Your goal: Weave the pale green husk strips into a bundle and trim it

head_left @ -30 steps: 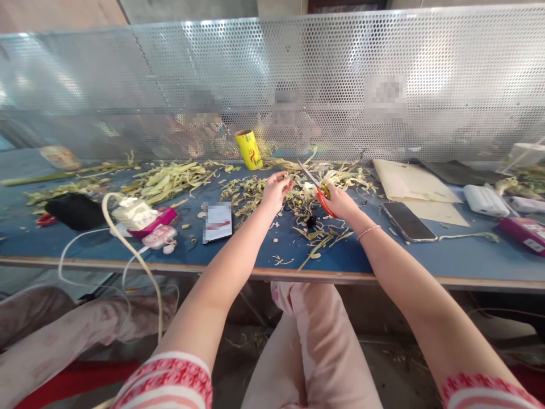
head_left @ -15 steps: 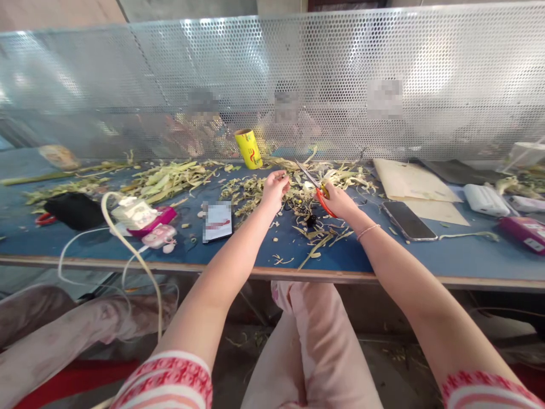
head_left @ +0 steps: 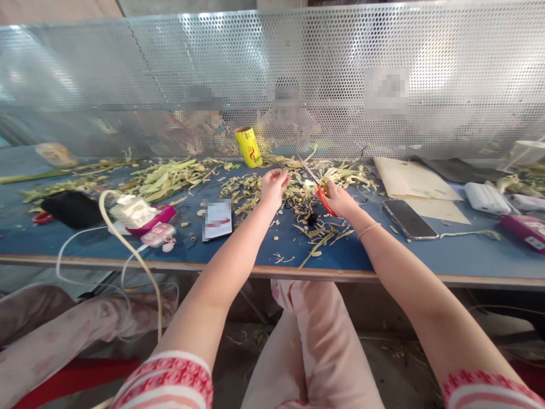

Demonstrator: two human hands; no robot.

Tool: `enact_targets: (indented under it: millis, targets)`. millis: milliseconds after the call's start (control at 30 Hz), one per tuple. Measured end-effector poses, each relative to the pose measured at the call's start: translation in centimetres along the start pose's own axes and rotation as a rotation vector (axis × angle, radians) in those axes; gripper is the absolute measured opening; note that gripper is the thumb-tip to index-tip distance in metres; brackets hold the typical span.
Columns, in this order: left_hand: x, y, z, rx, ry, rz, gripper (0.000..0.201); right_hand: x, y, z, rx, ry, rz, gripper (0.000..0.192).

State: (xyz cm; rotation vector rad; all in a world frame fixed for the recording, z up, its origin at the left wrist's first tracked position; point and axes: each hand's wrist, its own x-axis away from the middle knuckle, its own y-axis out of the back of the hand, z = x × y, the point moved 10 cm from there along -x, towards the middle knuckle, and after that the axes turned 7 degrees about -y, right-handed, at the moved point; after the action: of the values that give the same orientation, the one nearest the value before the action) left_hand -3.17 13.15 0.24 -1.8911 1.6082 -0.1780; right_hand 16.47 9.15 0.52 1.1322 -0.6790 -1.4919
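The right hand [head_left: 338, 200] grips red scissors [head_left: 320, 190], blades pointing to 11 o'clock over the leaf scraps [head_left: 298, 196] on the tabletop [head_left: 468, 255]. The left hand [head_left: 273, 186], at their 9 o'clock, has fingers pinched together; whatever they hold is too small to tell.
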Motion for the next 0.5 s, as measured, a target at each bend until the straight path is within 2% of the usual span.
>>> enact_targets:
  millis: [133,333,500]
  targets:
    - [-0.01,-0.17,0.04,-0.003,-0.017,0.022,0.025,0.04,-0.11,0.06,-0.027,0.009,0.012,0.048]
    - [-0.16,-0.72,-0.06,-0.132,-0.075,0.116,0.026,0.23,-0.22,0.1,-0.027,-0.016,0.042,0.051]
    - [-0.56,-0.74,0.44,-0.199,-0.087,0.142,0.023,0.27,-0.23,0.14,-0.042,-0.017,0.048,0.052]
